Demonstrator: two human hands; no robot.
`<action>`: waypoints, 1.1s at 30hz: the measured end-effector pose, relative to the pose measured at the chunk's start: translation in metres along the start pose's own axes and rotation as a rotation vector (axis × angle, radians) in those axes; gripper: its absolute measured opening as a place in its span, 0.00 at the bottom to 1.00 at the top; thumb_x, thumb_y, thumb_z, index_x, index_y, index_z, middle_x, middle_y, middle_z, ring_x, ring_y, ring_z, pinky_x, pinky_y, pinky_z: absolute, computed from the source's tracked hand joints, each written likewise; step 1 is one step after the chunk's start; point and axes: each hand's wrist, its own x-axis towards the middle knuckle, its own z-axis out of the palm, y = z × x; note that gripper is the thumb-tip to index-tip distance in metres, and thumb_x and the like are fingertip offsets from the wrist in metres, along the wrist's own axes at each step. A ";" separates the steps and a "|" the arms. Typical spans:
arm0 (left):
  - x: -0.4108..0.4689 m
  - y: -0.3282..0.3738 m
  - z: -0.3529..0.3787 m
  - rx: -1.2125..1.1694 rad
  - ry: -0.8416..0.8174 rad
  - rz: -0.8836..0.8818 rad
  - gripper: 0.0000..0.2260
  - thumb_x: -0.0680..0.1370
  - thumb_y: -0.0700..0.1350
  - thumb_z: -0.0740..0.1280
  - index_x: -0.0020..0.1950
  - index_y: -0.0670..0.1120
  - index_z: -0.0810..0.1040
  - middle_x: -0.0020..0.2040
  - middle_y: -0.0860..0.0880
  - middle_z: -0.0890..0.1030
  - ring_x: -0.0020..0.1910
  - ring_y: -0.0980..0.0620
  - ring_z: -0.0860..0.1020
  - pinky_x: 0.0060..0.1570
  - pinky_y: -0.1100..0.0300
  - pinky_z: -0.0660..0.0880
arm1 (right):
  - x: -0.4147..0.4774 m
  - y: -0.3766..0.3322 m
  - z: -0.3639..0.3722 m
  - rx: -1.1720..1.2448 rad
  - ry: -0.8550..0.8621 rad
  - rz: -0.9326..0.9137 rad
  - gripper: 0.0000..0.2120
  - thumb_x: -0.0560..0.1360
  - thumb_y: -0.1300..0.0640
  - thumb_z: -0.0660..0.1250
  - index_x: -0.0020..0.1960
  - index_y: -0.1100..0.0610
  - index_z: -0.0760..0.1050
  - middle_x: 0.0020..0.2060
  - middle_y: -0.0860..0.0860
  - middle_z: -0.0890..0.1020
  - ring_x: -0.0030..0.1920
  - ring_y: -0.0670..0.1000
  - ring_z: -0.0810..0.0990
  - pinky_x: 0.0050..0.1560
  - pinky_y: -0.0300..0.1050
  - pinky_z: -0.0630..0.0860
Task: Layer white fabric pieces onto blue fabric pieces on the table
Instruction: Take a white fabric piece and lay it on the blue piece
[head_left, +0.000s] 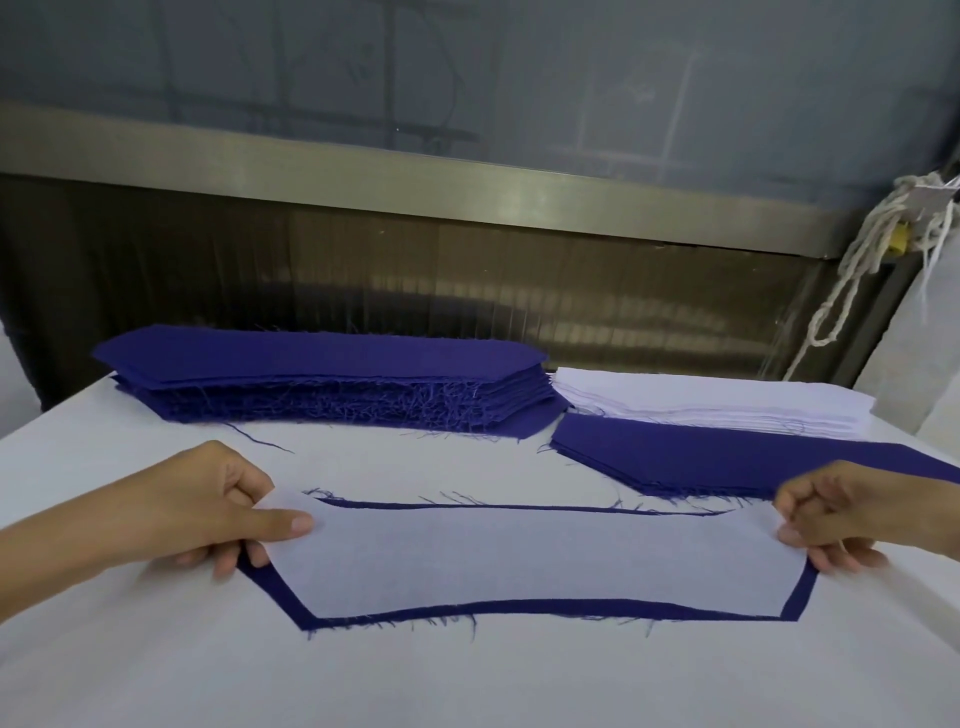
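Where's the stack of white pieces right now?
Head view, far right of the table: the white stack sits just right of the tall blue stack and directly behind the smaller blue pile.

Left hand (218, 512): in from the left edge, forearm bare, thumb flat on top of the white fabric piece (519, 556), fingers curled under its left end, a pinch grip. Right hand (836, 512): in from the right edge, fingers bent, pinching the right end. Both hands low, well apart, knuckles up.
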 end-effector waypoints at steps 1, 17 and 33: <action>0.000 0.000 0.001 0.010 0.008 0.000 0.37 0.58 0.66 0.77 0.43 0.32 0.76 0.33 0.42 0.84 0.21 0.54 0.72 0.22 0.65 0.63 | 0.001 0.000 -0.001 -0.001 -0.006 -0.001 0.16 0.70 0.46 0.79 0.45 0.56 0.80 0.41 0.66 0.84 0.30 0.51 0.78 0.26 0.38 0.71; 0.000 -0.009 0.002 0.249 0.156 0.020 0.29 0.57 0.76 0.70 0.24 0.51 0.68 0.28 0.47 0.83 0.21 0.53 0.76 0.27 0.69 0.73 | -0.017 -0.024 0.015 -0.153 0.100 0.024 0.33 0.60 0.37 0.81 0.53 0.57 0.75 0.34 0.60 0.84 0.27 0.49 0.74 0.24 0.37 0.68; -0.012 -0.005 -0.017 0.194 0.152 -0.043 0.22 0.54 0.69 0.74 0.33 0.51 0.84 0.30 0.46 0.84 0.24 0.50 0.79 0.36 0.61 0.80 | -0.026 -0.025 0.017 -0.140 0.062 -0.066 0.28 0.64 0.32 0.76 0.60 0.41 0.76 0.32 0.52 0.79 0.30 0.47 0.72 0.30 0.35 0.67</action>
